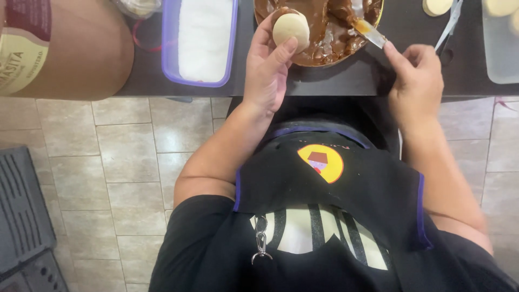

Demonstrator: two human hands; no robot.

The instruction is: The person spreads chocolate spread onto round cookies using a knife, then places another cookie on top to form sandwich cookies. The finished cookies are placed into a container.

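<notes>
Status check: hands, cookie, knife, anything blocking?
Left hand grips round pale cookie over bowl of brown spread. Right hand holds knife, blade tip in the spread. Nothing between knife and cookie.

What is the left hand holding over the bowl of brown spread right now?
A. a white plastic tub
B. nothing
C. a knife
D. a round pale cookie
D: the left hand grips a round pale cookie between thumb and fingers above the bowl of brown spread, while the knife is in the right hand.
</notes>
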